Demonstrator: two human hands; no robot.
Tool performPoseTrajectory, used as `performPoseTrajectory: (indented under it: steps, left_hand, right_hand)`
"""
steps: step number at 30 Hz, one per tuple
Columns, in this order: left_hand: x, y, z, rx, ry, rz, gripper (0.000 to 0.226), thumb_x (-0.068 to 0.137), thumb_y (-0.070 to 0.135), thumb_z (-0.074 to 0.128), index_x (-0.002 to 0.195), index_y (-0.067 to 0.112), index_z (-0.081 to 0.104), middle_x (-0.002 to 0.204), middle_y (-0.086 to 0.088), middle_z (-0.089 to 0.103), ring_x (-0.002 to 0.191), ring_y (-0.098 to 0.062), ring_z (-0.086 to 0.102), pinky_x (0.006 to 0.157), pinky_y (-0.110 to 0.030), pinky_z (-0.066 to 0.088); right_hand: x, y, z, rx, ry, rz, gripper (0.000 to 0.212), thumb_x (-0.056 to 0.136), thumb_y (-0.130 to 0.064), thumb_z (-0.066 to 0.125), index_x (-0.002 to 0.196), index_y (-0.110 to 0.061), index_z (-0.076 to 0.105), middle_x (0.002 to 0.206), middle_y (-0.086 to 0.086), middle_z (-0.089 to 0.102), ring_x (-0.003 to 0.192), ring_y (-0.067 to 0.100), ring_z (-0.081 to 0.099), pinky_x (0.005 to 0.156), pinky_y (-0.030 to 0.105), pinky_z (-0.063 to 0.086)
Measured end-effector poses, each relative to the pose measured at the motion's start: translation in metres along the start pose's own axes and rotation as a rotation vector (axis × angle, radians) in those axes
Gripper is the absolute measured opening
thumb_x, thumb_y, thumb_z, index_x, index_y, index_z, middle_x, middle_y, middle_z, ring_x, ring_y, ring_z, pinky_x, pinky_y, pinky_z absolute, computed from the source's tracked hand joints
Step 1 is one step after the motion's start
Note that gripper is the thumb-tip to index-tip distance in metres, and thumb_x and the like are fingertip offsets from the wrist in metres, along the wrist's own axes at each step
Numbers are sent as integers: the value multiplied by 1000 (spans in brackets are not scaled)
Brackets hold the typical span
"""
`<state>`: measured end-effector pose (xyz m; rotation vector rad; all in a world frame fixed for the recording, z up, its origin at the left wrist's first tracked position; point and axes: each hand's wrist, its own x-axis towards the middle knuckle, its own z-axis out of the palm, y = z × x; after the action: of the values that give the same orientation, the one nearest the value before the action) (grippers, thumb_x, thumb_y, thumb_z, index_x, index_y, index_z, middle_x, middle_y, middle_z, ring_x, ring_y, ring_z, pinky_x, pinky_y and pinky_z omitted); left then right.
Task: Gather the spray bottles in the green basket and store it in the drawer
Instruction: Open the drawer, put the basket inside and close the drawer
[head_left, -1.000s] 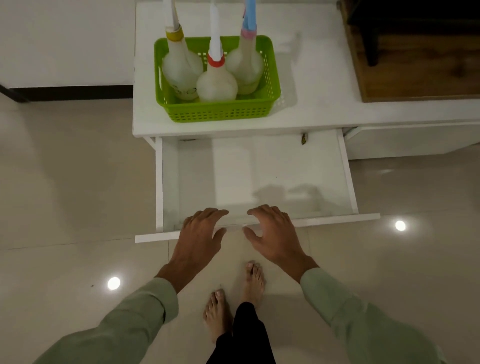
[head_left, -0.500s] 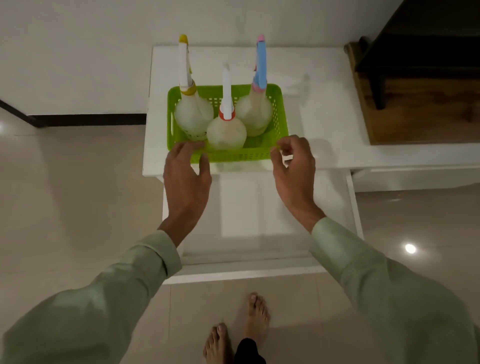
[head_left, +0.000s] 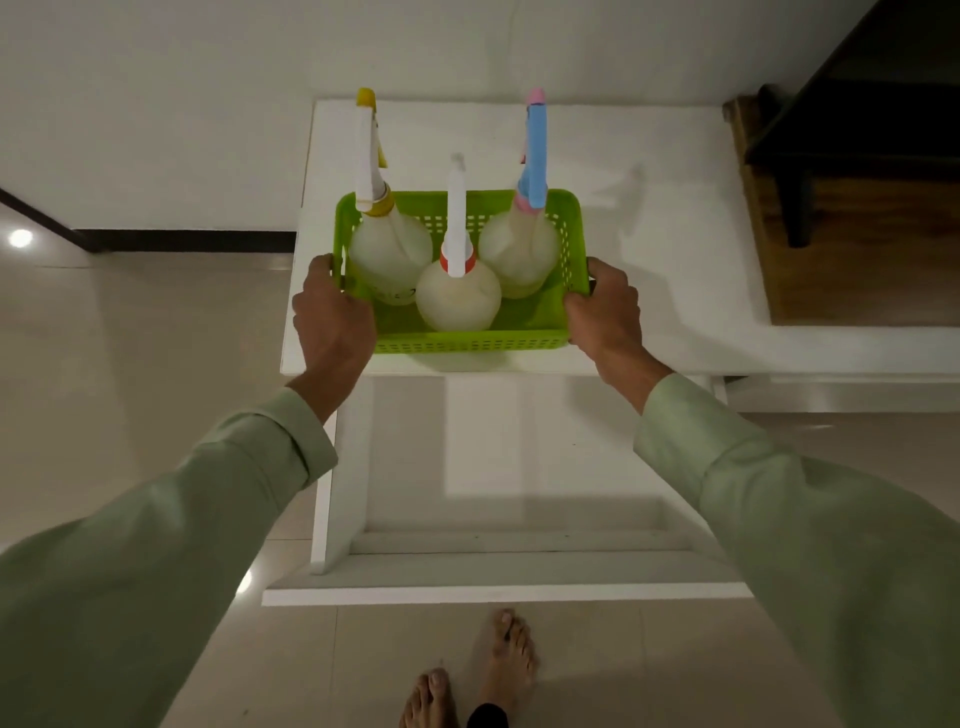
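Since before, our left hand (head_left: 332, 312) and right hand (head_left: 605, 306) had closed on the basket (head_left: 467, 340) ends; drawer (head_left: 498, 467) lay open just nearer.

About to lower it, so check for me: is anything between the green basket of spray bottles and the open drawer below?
Nothing visible blocks it. The green perforated plastic basket, gripped by the left hand and right hand, sits at the white cabinet top's front edge; the open white drawer below looks empty.
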<state>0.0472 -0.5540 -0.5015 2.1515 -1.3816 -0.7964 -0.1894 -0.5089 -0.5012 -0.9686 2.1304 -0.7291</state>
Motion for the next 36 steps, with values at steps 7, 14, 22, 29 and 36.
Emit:
performPoseTrajectory:
  steps: [7, 14, 22, 29, 36]
  left_hand:
    - [-29, -7, -10, -77, -9, 70, 54, 83, -8, 38, 130, 12, 54, 109, -12, 66, 97, -35, 64, 82, -52, 57]
    - [-91, -23, -33, -227, -90, 113, 50, 84, -9, 42, 127, 13, 54, 115, -6, 67, 99, -27, 67, 73, -40, 61]
    - [-149, -56, -34, -267, -205, 75, 43, 87, -11, 47, 120, 17, 55, 118, -6, 66, 110, -23, 64, 77, -40, 59]
    - [-172, -93, -13, -222, -272, -53, 38, 81, -13, 52, 103, 18, 56, 110, 3, 62, 102, -12, 59, 75, -31, 53]
    - [-160, -115, 21, -193, -328, -187, 33, 79, -12, 58, 98, 14, 56, 102, 1, 61, 98, -18, 56, 68, -29, 48]
  right_hand:
    - [-16, 16, -21, 13, 13, -31, 28, 77, 2, 45, 90, -11, 66, 80, 9, 66, 88, 42, 64, 78, 54, 58]
    - [-70, 55, -52, 25, 10, -109, 23, 78, 1, 50, 84, -19, 61, 71, -2, 60, 77, 31, 56, 64, 37, 45]
    - [-139, 113, -62, 100, -10, -35, 42, 82, 5, 53, 107, -27, 65, 83, -13, 69, 75, 14, 67, 62, 37, 55]
    - [-166, 162, -51, 127, -67, -2, 56, 82, 13, 51, 127, -18, 60, 94, -4, 69, 89, 22, 69, 69, 37, 58]
    - [-149, 189, -31, 140, -152, 82, 57, 80, 15, 48, 127, -15, 60, 89, 3, 68, 79, 32, 63, 63, 40, 53]
